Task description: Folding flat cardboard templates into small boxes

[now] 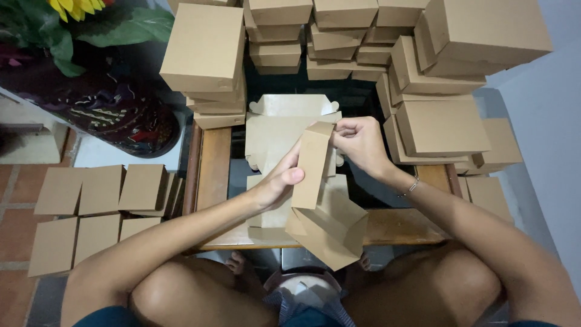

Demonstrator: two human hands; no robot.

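Left hand [279, 181]: comes in from 7 o'clock, thumb pressed on the flap, fingers closed behind it.
Right hand [361, 142]: comes in from 4 o'clock, fingertips pinch the flap top.
Box [324, 215]: brown cardboard, half folded, tilted, above the table [215, 166] front edge.
Stacks [436, 79]: finished boxes at 12 o'clock.

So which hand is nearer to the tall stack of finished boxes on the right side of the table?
Right. The right hand pinches the top of the half-folded box just beside that stack of finished boxes; the left hand grips the box's other side, farther away.
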